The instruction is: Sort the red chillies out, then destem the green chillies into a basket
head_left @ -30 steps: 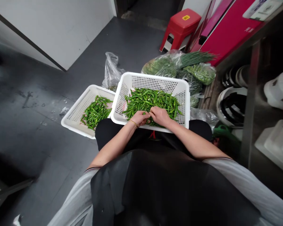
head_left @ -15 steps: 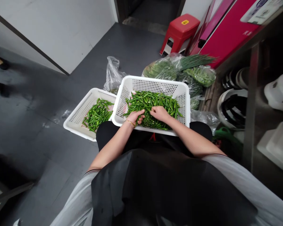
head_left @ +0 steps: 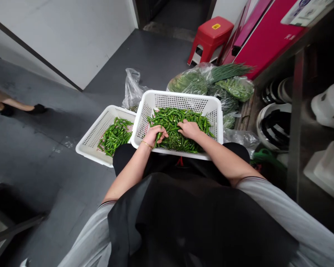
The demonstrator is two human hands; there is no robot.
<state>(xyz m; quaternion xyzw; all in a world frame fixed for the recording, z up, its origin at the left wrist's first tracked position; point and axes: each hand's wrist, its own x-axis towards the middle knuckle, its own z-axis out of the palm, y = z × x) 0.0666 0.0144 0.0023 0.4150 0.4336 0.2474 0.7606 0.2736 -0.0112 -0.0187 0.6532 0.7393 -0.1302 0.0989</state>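
Observation:
A white perforated basket rests on my lap, holding a heap of green chili peppers. Over the basket's near left side, my left hand is closed around green chili peppers, some of which show below its fingers. My right hand reaches into the middle of the heap with its fingers bent together at the peppers; what lies between the fingertips is too small to make out. To the left, a second white basket on the floor contains more green chili peppers.
Bagged greens and a bundle of thin green stalks lie beyond the lap basket. A red stool stands behind them. Shelving with bowls runs along the right. Another person's feet are on the floor at left.
My left hand has moved slightly left, away from my right hand. The right hand has shifted a little, its fingers lower in the heap. The other person's legs have come further into view.

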